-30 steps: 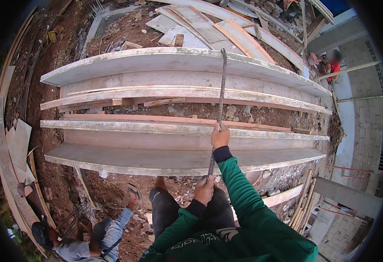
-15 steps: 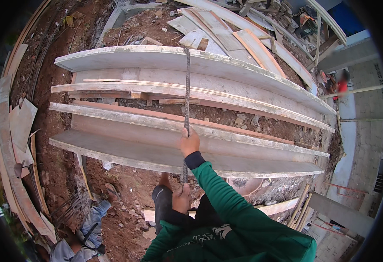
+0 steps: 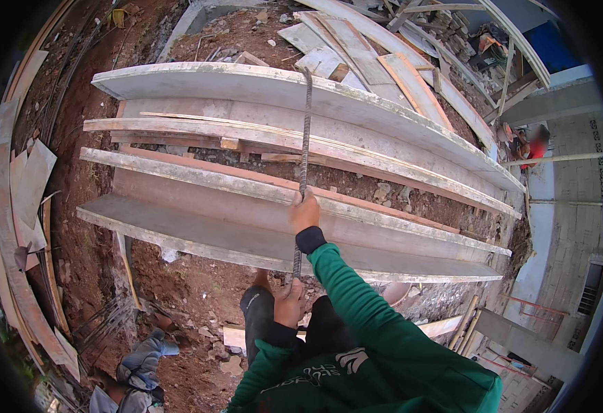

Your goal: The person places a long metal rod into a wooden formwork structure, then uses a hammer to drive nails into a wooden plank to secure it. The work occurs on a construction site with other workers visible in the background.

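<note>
A long ribbed steel reinforcing bar (image 3: 306, 131) runs away from me, its hooked far end at the rim of the far concrete trough. My right hand (image 3: 305, 212) is closed round the bar over the nearer trough. Closer to my body, my left hand (image 3: 289, 307) grips the bar's near part, in front of my knee. Beneath the bar lie the far trough-shaped concrete piece (image 3: 198, 82) and the nearer one (image 3: 177, 215), both edged with rough pale rims. Long timber strips (image 3: 198, 126) lie along the gap between them.
Loose boards (image 3: 356, 48) are heaped at the far side. Bent planks (image 3: 5, 227) lie along the left. A crouching person in grey-blue clothes (image 3: 140, 365) is at lower left beside thin rods. Another person in red (image 3: 536, 146) is at far right, near a tiled surface (image 3: 569, 206).
My right hand and the bar have shifted slightly right and away from me in the picture. Both hands keep their hold. The person at lower left has shifted posture.
</note>
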Available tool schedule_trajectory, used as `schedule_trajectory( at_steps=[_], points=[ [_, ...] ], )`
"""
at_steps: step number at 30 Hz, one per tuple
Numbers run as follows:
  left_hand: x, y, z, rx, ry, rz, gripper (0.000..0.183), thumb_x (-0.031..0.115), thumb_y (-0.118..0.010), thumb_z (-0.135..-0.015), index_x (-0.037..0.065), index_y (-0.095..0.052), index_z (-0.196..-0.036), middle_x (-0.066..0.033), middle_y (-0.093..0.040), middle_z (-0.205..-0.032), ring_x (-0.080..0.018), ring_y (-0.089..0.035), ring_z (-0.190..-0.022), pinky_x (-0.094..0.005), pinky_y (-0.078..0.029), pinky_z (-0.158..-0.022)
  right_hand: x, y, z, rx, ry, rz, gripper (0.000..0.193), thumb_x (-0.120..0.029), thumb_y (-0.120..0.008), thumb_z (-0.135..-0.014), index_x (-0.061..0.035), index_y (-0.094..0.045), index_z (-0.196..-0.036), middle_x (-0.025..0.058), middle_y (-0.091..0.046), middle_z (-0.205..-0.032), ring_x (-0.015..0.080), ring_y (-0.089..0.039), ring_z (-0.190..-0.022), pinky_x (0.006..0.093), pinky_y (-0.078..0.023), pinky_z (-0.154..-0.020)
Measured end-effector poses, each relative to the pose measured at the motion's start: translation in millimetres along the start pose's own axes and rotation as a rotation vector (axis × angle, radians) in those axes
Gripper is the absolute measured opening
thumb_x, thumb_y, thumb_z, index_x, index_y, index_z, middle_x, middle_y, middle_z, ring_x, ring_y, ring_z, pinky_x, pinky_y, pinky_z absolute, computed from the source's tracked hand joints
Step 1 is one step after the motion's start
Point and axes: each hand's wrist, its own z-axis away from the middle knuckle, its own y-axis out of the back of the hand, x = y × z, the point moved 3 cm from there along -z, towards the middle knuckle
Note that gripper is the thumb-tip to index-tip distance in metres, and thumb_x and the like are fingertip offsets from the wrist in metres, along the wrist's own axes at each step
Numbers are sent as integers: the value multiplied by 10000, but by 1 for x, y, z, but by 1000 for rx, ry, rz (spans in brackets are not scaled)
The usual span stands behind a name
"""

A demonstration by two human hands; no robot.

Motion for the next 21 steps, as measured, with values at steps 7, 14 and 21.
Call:
schedule_trajectory(
  at_steps=[7,14,21],
  points=[
    [21,4,20,34,-3,26,396,398,-523,-978,130,-446,-697,58,-345,-533,-52,-298,-390,-229,-199,-357,-26,-11,13,-105,49,-268,310,-195,-518,-931,61,-600,-1085,309,-638,-902,461,-615,-881,495,-473,-772],
    [45,72,-12,11,-146,-160,435,403,-563,-961,70,-537,-684,48,-439,-592,-56,-381,-519,-235,-294,-470,-19,-55,2,136,24,-80,227,-172,-529,-931,44,-599,-930,269,-627,-789,447,-613,-774,466,-464,-685],
    [113,168,-5,232,-193,-9,371,415,-511,-978,132,-511,-738,69,-350,-513,-42,-290,-384,-231,-206,-362,-151,-179,55,-132,75,-194,256,-191,-510,-935,50,-561,-1002,314,-619,-849,488,-593,-877,547,-447,-746]
  ],
)
